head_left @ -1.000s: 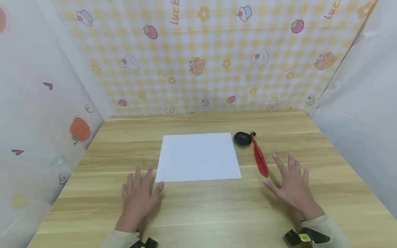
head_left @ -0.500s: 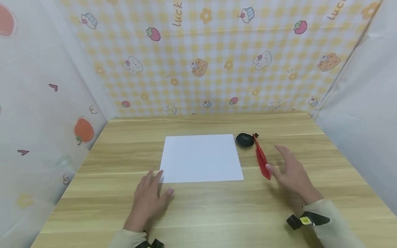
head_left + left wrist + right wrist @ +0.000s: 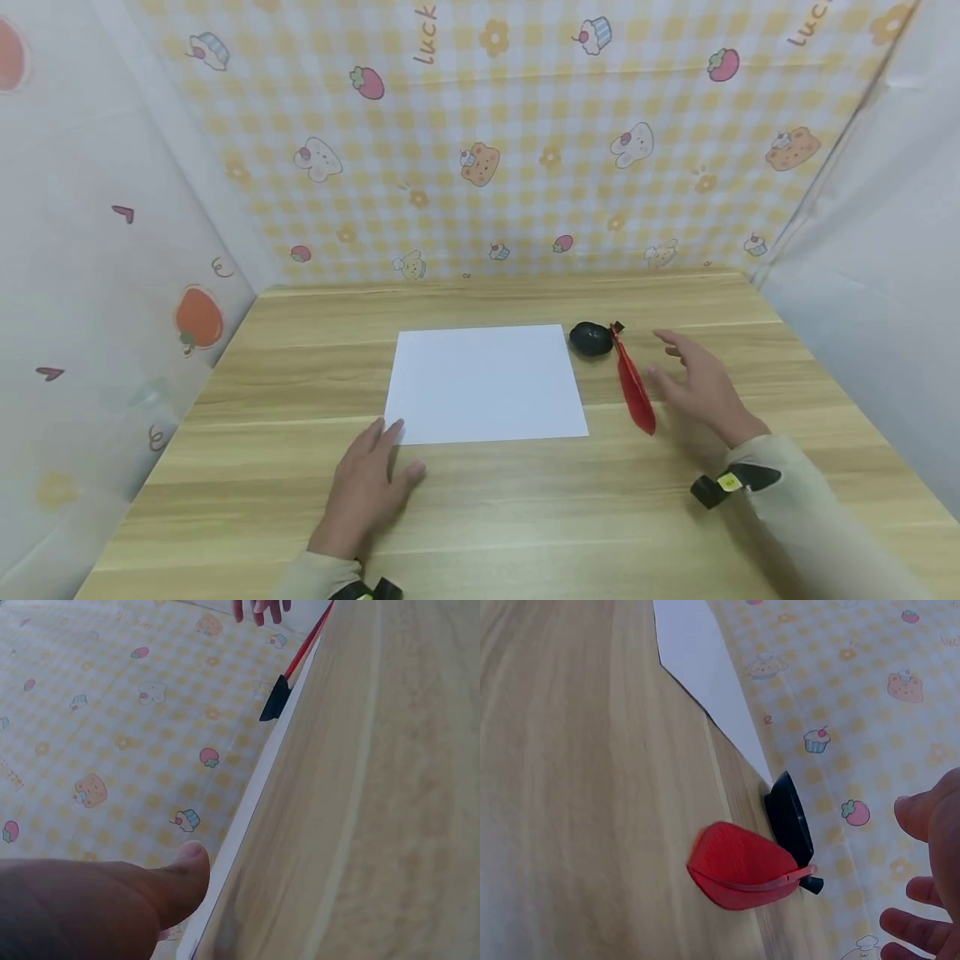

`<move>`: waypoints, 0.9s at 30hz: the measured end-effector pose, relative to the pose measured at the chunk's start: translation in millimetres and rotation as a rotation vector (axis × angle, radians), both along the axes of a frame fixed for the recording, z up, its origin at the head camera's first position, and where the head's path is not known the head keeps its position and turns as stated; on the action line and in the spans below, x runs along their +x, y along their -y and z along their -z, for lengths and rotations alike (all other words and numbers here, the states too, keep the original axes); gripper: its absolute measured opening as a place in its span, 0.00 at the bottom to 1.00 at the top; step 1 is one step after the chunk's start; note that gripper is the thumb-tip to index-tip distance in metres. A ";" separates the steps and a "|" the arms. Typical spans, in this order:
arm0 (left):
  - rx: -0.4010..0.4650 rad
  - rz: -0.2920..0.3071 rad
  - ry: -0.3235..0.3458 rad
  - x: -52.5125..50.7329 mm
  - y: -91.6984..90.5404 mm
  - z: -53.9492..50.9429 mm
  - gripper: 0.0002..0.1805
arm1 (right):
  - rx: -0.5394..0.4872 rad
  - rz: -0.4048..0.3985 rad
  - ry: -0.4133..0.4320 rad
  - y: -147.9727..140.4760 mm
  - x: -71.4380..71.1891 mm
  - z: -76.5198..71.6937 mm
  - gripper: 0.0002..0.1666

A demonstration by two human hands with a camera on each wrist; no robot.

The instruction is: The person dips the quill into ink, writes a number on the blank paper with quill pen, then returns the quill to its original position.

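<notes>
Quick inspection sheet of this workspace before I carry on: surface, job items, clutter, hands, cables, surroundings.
Surface: table with light wood grain.
Job items: white paper flat; black dish beside its far right corner; red feather-shaped item next to the dish, contact unclear.
Clutter: nothing seen.
Hands: left hand at the paper's near left corner; right hand right of the red item, holding nothing.
Cables: nothing seen.
Surroundings: yellow-checked backdrop behind, pale side panels.

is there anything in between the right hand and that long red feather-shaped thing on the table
Nothing visible stands between the right hand and the red feather-shaped thing. The black dish sits beside its far end, toward the paper.
</notes>
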State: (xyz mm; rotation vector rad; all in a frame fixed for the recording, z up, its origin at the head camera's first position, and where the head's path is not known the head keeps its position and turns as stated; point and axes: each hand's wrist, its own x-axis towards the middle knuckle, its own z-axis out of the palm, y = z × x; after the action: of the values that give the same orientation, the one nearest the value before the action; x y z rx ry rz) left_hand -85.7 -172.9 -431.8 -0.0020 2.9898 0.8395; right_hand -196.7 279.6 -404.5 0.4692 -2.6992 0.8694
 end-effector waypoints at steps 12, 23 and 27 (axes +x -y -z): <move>-0.018 0.007 -0.054 -2.0 -0.7 2.1 0.26 | 0.083 -0.026 0.084 -2.4 -31.8 0.6 0.31; -0.043 -0.020 -0.128 -7.7 1.7 6.4 0.21 | 0.145 -0.056 0.092 1.4 -52.9 3.5 0.28; -0.035 -0.021 -0.117 -7.7 4.4 6.8 0.20 | 0.170 -0.068 0.097 2.3 -59.2 5.2 0.26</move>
State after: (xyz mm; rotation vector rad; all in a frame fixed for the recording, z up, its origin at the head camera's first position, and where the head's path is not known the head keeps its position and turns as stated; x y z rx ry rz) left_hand -93.4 -177.4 -438.6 0.0154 3.1182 0.8167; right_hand -255.8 277.4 -409.8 0.5715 -2.8754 0.6994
